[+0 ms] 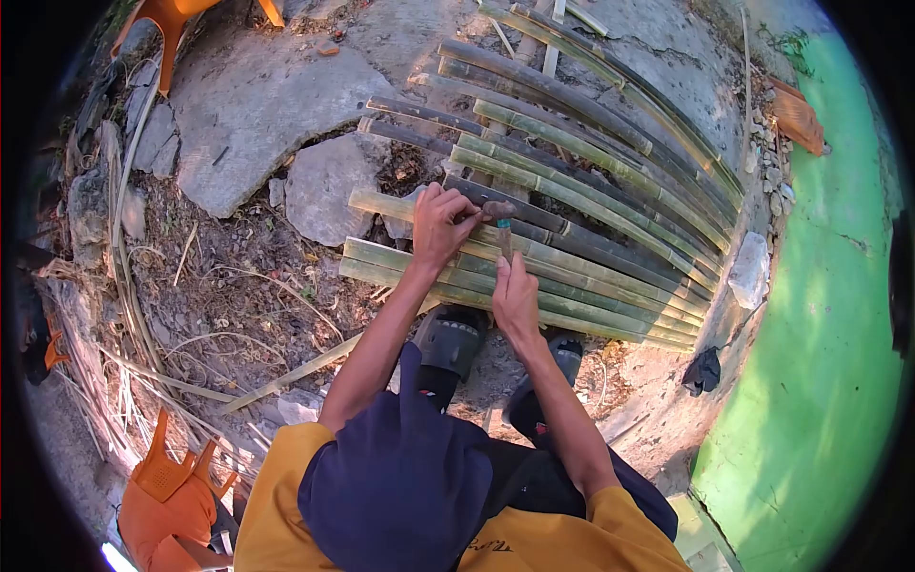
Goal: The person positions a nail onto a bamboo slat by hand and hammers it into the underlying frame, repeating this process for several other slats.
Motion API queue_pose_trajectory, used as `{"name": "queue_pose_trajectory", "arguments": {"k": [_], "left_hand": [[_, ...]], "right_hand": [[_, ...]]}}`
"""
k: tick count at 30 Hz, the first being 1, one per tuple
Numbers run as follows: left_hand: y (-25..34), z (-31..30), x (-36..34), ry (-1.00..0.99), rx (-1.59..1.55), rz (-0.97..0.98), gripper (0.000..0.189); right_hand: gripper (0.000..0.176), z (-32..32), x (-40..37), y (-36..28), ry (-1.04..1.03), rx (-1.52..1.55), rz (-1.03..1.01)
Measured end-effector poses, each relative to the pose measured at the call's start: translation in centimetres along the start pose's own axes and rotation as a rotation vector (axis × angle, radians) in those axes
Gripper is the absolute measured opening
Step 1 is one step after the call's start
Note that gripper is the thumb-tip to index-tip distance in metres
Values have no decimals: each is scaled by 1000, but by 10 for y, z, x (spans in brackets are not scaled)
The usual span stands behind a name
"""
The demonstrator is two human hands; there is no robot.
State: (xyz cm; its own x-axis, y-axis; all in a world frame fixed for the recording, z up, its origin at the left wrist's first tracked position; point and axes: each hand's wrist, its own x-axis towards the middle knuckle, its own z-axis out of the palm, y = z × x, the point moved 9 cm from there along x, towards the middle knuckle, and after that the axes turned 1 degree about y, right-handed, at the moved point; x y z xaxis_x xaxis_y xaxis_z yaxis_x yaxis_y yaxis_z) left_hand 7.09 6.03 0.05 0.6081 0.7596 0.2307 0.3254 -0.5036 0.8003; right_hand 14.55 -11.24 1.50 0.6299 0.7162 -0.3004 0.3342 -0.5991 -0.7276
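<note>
A panel of split bamboo slats (591,191) lies on the ground in front of me, laid side by side over cross pieces. My right hand (516,297) grips a hammer (499,221) by its teal handle, and the rusty head rests on a slat. My left hand (438,225) presses on the same slat just left of the hammer head, fingertips curled together. Whether something small is pinched between them is too small to tell. My feet in black sandals (453,336) stand at the panel's near edge.
Flat broken stones (257,114) and dry bamboo strips (286,377) cover the ground to the left. Orange plastic chairs stand at the lower left (176,496) and upper left (176,19). A green painted wall (820,362) runs along the right.
</note>
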Motion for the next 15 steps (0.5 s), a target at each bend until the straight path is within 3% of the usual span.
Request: {"name": "queue_pose_trajectory", "arguments": {"k": [4,8,13,15], "left_hand": [[11,-4,3,22,33,45,18],[15,-6,4,11,47,56,15],[0,-20,4,60,-294,-200,15],[5,-24,4,81,-325,-217,18]], "right_hand": [[23,-5,0,-3,83,43,-80],[30,-28,5,12,193,181,42],[31,-51,10,33,168,265,31],[27,-50,10,34,156,277,38]]}}
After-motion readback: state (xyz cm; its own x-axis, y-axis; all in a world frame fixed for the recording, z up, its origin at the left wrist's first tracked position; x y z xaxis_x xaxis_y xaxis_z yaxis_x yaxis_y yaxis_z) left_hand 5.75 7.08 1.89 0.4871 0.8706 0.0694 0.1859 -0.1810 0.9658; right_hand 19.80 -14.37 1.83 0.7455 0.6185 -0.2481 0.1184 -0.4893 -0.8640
